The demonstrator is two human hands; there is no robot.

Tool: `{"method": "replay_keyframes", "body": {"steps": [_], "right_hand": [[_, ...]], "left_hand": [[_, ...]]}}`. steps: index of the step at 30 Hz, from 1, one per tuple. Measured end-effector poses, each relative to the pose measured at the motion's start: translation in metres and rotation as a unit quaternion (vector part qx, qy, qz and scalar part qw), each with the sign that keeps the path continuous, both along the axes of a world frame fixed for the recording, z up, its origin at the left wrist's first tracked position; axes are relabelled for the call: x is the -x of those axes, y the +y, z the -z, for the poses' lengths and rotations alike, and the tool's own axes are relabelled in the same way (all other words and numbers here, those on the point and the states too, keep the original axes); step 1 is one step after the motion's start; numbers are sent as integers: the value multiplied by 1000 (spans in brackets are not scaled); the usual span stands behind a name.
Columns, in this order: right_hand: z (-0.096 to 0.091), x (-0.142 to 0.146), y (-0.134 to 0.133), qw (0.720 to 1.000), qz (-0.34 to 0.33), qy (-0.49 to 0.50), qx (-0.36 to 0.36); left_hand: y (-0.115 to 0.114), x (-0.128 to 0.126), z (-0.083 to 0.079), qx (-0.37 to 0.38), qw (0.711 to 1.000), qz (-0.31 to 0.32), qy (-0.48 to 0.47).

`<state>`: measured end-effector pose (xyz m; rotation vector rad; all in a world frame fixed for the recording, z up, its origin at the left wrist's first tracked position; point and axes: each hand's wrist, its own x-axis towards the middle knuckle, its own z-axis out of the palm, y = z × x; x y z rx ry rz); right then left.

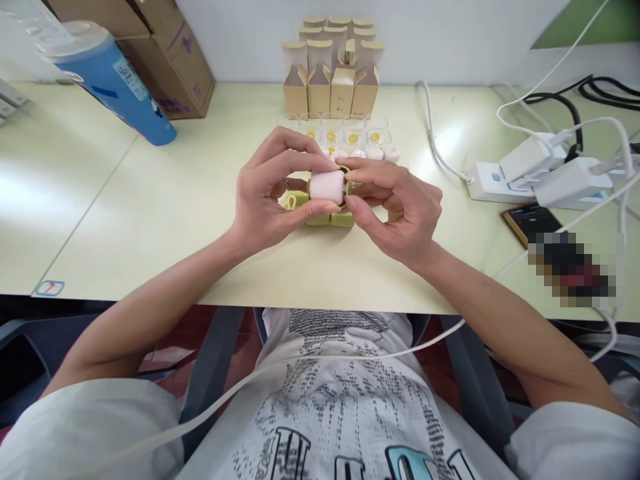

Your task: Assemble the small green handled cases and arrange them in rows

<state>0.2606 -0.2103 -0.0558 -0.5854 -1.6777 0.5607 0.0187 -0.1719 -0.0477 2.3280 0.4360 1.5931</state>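
Over the middle of the table, my left hand [273, 190] pinches a small pale pink rounded case [327, 188] between thumb and fingers. My right hand [397, 203] closes its thumb and fingertips on a green cover [349, 190] at the right end of the pink case. Only the cover's rim shows between the fingers. Beneath my hands lie several glossy green pieces [317, 217], one with a small loop; my fingers partly hide them. Just behind are several pale pink and white round-topped pieces [375, 153], partly covered by my hands.
Clear cups [354, 127] with yellow marks stand in front of several opened small cardboard boxes [367, 90]. A blue tumbler [120, 83] and a large carton [175, 67] are at the left. On the right lie a power strip [483, 183], cables and a phone [533, 220]. A white cable [350, 357] crosses my lap.
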Motion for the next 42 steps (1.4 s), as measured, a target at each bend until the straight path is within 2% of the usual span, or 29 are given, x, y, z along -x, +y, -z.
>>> {"method": "replay_keyframes", "body": {"steps": [3,7,9,12,16,18,21,24,26,29,31,33,35,37,40,42], "right_hand": [[-3,2,0,996,-64,23,63],[-5,3,1,984,-87,-30,151],[-5,1,1,984,-74,-41,154],[-5,-1,1,989,-43,-40,138],[-8,-9,9,992,17,-26,121],[-16,-18,17,991,68,-19,115],[-37,-44,32,986,119,-26,117],[-63,-82,41,986,69,-50,144],[-77,-106,41,968,68,-163,179],[-90,-128,37,901,84,-345,249],[-94,-132,34,858,79,-422,280],[-96,-134,33,834,82,-463,288],[-95,-138,35,832,108,-465,285],[-92,-144,40,834,177,-454,258],[-86,-151,48,817,284,-461,199],[-85,-152,49,817,272,-470,192]], "left_hand": [[2,-1,7,-6,999,-25,-22],[-4,-4,8,18,995,-98,-19],[-9,-4,4,34,992,-123,5],[-14,-3,-4,19,991,-129,42],[-20,-5,-9,-65,986,-120,97],[-22,-7,-9,-98,981,-122,112],[-21,-7,-6,-75,980,-153,104],[-16,-4,-3,-51,978,-179,90],[-12,-1,0,-48,976,-192,93],[-7,1,3,-46,974,-196,106],[-5,1,5,-52,975,-189,110],[-3,2,5,-59,974,-187,109],[0,3,4,-57,974,-195,101],[3,6,2,-39,975,-201,83],[10,12,0,15,976,-208,60],[14,14,1,46,975,-212,45]]}}
